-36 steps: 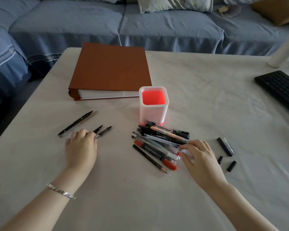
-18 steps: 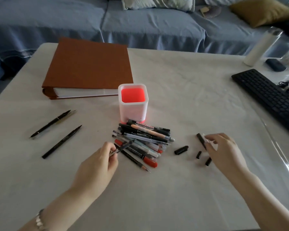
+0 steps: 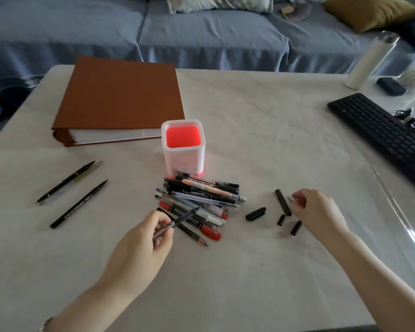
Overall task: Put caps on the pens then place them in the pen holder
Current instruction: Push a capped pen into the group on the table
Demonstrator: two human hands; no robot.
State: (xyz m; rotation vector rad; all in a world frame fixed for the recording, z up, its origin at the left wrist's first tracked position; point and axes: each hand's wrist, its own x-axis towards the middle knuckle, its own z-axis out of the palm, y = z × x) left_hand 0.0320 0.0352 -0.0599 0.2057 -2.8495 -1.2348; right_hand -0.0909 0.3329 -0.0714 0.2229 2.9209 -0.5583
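Note:
A white pen holder (image 3: 183,154) with a red inside stands mid-table. Just in front of it lies a heap of pens (image 3: 201,197). My left hand (image 3: 141,250) pinches an uncapped dark pen (image 3: 182,218) above the heap's near edge, tip pointing up and right. Right of the heap lie several black caps: a wide cap (image 3: 255,213), a long cap (image 3: 282,202) and two small caps (image 3: 281,219) (image 3: 296,227). My right hand (image 3: 319,213) closes its fingertips on a clear cap (image 3: 290,199) beside the long one. Two uncapped black pens (image 3: 65,182) (image 3: 78,204) lie at the left.
A brown binder (image 3: 120,99) lies behind the holder at the left. A black keyboard (image 3: 381,130) sits at the right edge, with a white bottle (image 3: 369,61) and a small dark object (image 3: 391,86) behind it. A blue sofa (image 3: 201,32) runs along the far side.
My left hand left the pens at the left and brought one uncapped pen over the heap. My right hand moved from the heap to the caps on the right.

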